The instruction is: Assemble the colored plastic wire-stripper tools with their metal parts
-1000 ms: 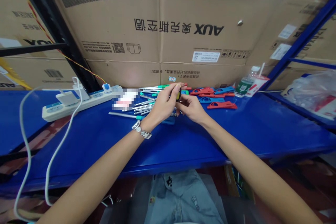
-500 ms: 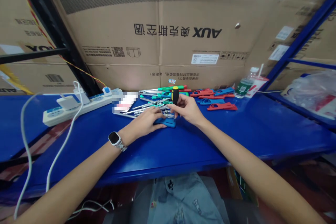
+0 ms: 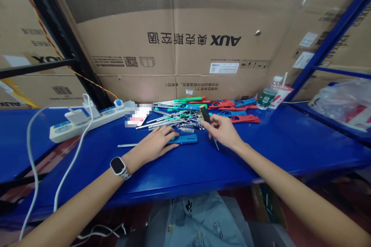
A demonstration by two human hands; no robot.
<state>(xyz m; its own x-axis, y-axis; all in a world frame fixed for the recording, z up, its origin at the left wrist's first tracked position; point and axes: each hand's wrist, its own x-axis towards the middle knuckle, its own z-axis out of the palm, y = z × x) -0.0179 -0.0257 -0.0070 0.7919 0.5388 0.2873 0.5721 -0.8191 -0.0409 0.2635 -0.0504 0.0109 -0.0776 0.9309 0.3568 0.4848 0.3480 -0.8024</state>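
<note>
My left hand [image 3: 159, 142] is closed on a blue-handled tool [image 3: 185, 139] that lies on the blue table, its thin metal rod sticking out to the left under the wrist. In my right hand [image 3: 222, 129] is a black and yellow screwdriver [image 3: 205, 114], its handle pinched in the fingers and its thin shaft pointing down to the right, apart from the blue handle. Just behind both hands lies a pile of metal rods and green-handled tools [image 3: 174, 117] with small metal parts [image 3: 188, 127].
Red handle pieces [image 3: 246, 119] and blue ones [image 3: 232, 113] lie at the back right, near a bottle [image 3: 266, 98] and a cup [image 3: 281, 96]. A white power strip [image 3: 95, 119] with cables is at left. A phone-like item [image 3: 139, 115] lies behind my left hand. A large cardboard box [image 3: 174, 19] stands behind.
My right hand has moved right with the screwdriver, which has left the blue handle and tilted. My left hand and the blue-handled tool have shifted slightly nearer.
</note>
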